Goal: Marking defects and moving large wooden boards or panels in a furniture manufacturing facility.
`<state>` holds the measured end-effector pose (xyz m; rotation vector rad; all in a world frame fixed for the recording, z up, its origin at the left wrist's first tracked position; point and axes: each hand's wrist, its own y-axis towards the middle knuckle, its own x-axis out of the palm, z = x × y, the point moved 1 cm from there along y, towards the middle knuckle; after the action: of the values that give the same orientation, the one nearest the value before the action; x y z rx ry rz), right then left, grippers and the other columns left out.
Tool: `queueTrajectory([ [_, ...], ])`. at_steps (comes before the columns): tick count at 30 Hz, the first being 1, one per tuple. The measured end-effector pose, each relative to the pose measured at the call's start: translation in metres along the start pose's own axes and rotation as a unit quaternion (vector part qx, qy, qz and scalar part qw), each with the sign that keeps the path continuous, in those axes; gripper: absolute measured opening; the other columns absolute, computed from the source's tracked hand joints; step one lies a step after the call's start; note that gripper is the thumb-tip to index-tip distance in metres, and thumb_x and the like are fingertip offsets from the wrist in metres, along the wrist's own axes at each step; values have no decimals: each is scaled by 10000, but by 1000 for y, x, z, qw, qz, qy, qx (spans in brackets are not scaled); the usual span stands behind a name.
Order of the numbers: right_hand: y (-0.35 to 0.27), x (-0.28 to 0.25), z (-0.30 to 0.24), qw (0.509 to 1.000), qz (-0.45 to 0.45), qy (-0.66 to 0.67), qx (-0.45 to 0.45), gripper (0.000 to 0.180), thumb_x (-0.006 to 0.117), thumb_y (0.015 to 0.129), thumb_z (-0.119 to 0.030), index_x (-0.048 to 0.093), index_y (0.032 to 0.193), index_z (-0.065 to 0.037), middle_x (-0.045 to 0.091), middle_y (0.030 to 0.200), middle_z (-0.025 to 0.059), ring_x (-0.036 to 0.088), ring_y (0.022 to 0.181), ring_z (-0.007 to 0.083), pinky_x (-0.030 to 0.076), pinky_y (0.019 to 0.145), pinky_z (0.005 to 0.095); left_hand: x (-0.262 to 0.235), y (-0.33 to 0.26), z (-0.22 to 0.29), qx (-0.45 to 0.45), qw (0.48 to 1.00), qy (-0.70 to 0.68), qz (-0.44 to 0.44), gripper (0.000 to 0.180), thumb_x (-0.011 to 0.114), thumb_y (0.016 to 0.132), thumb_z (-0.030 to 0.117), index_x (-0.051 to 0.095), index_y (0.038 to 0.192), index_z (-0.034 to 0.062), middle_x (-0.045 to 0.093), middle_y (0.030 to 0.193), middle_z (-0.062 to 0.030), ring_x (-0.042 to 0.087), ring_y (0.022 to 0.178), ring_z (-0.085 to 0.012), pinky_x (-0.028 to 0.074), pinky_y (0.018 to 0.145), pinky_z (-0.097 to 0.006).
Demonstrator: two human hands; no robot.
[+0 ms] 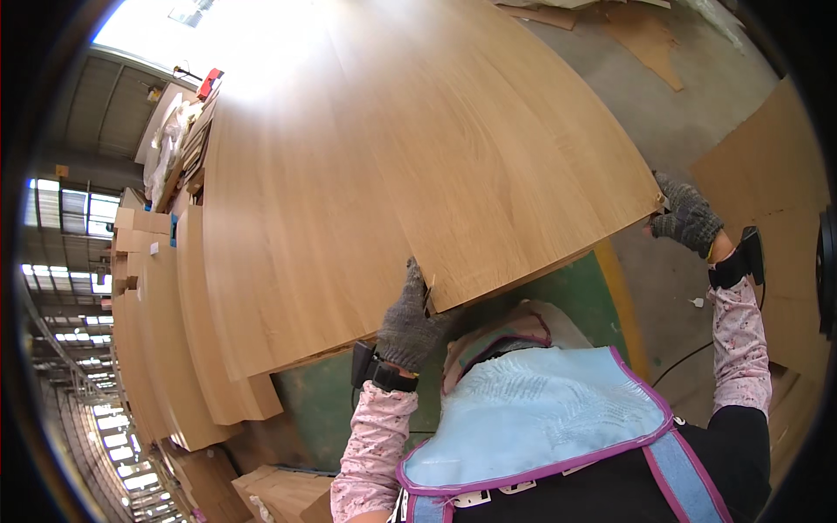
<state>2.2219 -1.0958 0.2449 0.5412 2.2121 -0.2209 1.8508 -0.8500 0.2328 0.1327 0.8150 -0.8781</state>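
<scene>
A large wood-grain board (418,148) with a pale brown face spreads away in front of me. My left hand (407,324), in a grey knitted glove, holds its near edge beside a step in that edge. The thumb lies on top and the other fingers are hidden below. Something thin and dark shows by the thumb, too small to name. At the board's near right corner, my right hand (689,216), gloved alike, is closed round the edge. A small shiny spot shows there between glove and board; I cannot make out what it is.
Stacks of brown cardboard (161,331) stand along the left, with plastic-wrapped sheets (170,144) farther back. A large cardboard sheet (772,166) lies at the right. Torn cardboard (643,39) and a dark cable (684,359) lie on the floor. A yellow stripe (621,301) borders the green floor.
</scene>
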Motion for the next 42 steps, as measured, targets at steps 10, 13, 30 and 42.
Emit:
queueTrajectory([
  [10,1,0,15,994,17,-105,16,513,762,675,-210,575,1120,-37,638,990,189,595,929,389,492,777,430,5,-2,0,32,994,89,49,870,803,729,255,334,1406,-25,608,1205,-205,626,1081,-295,521,883,-359],
  [13,4,-3,13,995,10,-88,38,514,765,671,-211,580,1119,-39,641,985,187,601,926,383,492,775,423,0,2,2,8,991,132,18,879,788,744,300,317,1406,-36,613,1174,-224,642,1034,-321,533,850,-376],
  [30,-58,42,160,934,245,145,215,366,596,884,-295,578,1178,-78,588,838,-23,464,582,78,356,486,231,2,-54,-33,113,988,-102,25,730,679,840,196,293,1427,-2,567,1221,-245,570,1110,-387,495,904,-394],
  [42,-157,487,92,870,-320,-363,-97,384,652,715,-409,672,1023,-179,663,1023,82,622,953,291,489,790,422,-115,-340,-270,-172,906,-215,320,312,596,935,158,579,1202,-2,662,1135,-139,646,1029,-187,508,870,-314],
])
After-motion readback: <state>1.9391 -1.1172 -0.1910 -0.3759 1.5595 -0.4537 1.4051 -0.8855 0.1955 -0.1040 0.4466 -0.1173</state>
